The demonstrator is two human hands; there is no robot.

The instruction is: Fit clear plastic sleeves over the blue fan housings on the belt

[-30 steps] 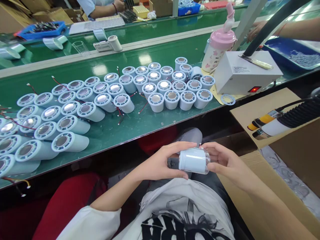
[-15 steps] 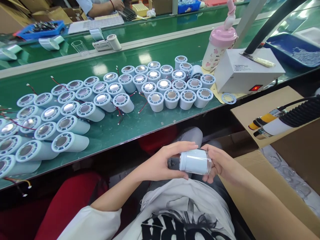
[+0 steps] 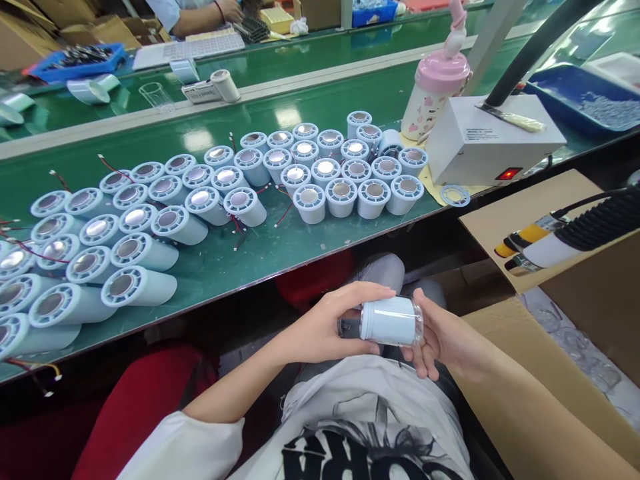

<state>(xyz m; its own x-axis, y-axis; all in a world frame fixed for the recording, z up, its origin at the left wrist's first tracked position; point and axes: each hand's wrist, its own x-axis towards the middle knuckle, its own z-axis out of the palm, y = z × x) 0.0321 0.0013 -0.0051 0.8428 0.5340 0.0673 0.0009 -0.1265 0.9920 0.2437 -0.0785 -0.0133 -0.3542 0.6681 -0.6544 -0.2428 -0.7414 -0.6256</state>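
Over my lap, below the table's edge, both hands hold a pale blue cylinder (image 3: 391, 320) lying sideways, with a clear cap on its right end. My left hand (image 3: 325, 327) grips its left, darker end with fingers over the top. My right hand (image 3: 443, 340) cups the capped end from below and behind. Several more pale blue cylinders (image 3: 345, 193) with shiny round faces stand upright on the green table (image 3: 265, 250). Others lie on their sides at the left (image 3: 135, 287), some trailing red wires.
A white box with a lit red switch (image 3: 493, 147) sits at the right, a pink bottle (image 3: 434, 93) behind it. A hand tool (image 3: 550, 243) rests on a cardboard box (image 3: 525, 207). Blue trays (image 3: 583, 100) and another person's arm (image 3: 200, 17) lie beyond.
My right hand has slid from gripping the cap's side to under and behind it, fingers opening downward. The cylinder stayed almost in place; the view shifted slightly.
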